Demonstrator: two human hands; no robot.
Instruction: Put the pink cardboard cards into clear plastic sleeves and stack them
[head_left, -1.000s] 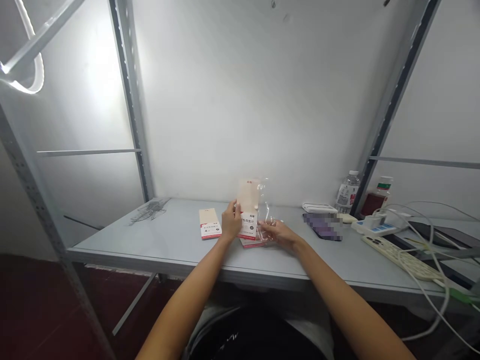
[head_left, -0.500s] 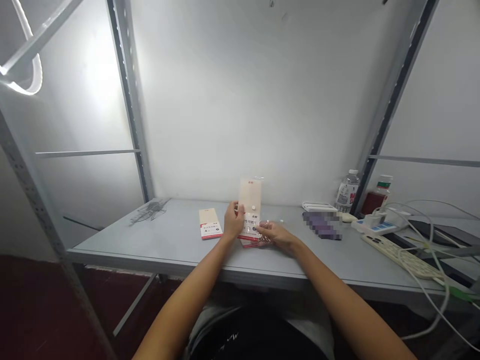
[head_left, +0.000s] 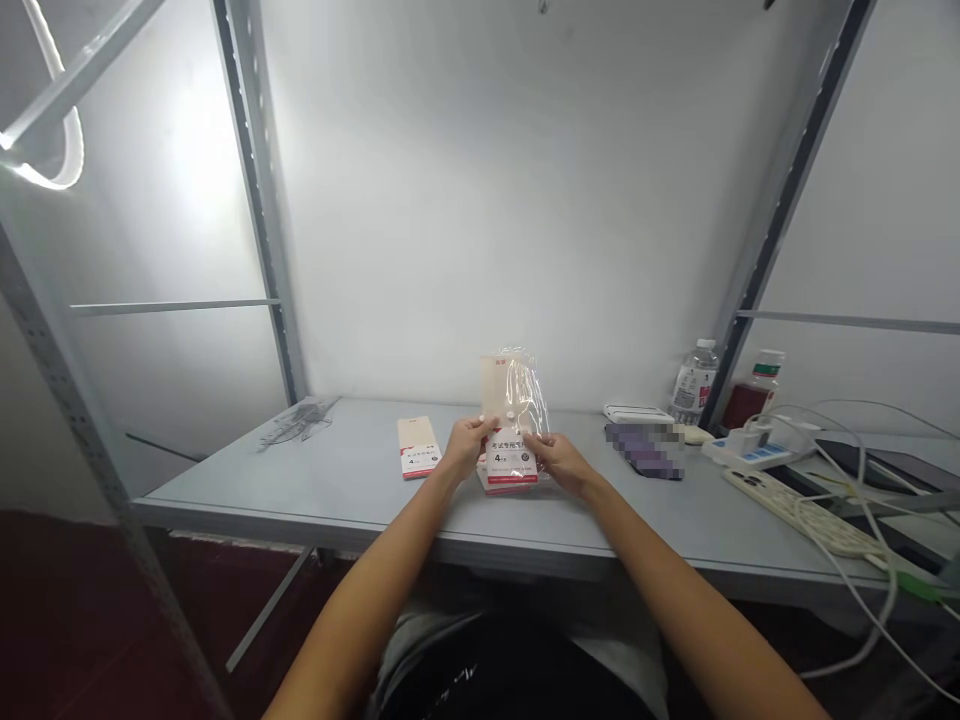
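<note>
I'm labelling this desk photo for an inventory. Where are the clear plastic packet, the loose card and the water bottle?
clear plastic packet (head_left: 529, 395): head view, upper part of the packet, above the hands.
loose card (head_left: 418, 447): head view, middle of its face.
water bottle (head_left: 694, 385): head view, middle of its body.

Between the left fingers (head_left: 471, 437) and right fingers (head_left: 541, 446), a cream paper packet (head_left: 493, 385) shows a red lower band and white label beneath a clear, glossy plastic sleeve (head_left: 531, 400); left of the fingers lies a matching cream-and-red card (head_left: 417, 447) on the pale grey counter (head_left: 337, 490); right of them, a purple pixel-blurred patch (head_left: 643, 450); below them, a black shirt (head_left: 502, 670) with pale lettering
</note>
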